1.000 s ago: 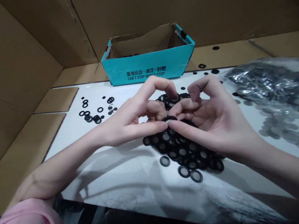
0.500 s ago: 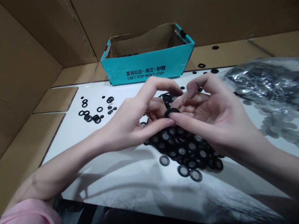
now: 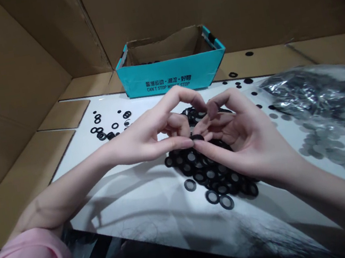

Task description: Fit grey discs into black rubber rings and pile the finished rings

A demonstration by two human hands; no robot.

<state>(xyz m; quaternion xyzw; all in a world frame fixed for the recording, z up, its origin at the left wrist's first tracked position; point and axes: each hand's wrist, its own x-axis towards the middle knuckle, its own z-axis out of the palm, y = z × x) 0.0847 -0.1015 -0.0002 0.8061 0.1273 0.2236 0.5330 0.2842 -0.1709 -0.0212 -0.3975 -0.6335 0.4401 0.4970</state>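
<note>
Between both thumbs and fingers I pinch a small black rubber washer (image 3: 197, 137), partly covered by the thumbs. My left hand (image 3: 162, 128) comes in from the left, its thumb tip pressed to the washer's near edge. My right hand (image 3: 241, 131) meets it from the right, thumb tip against the same edge and the other fingers curled behind. Under the hands spreads a heap of black washers with grey mesh centres (image 3: 210, 174). A few of these lie loose at its near side, such as one washer (image 3: 190, 185).
A turquoise cardboard box (image 3: 170, 74) stands at the back. Loose black rings (image 3: 114, 125) lie on the left. On the right rests a clear plastic bag (image 3: 320, 90) of dark pieces, with scattered grey discs (image 3: 336, 149) before it. Cardboard walls (image 3: 221, 3) surround the white table (image 3: 133, 213).
Both hands have shifted slightly left and the thumbs sit a little lower. The held washer has tilted and shows less of itself. The heap and box are as before.
</note>
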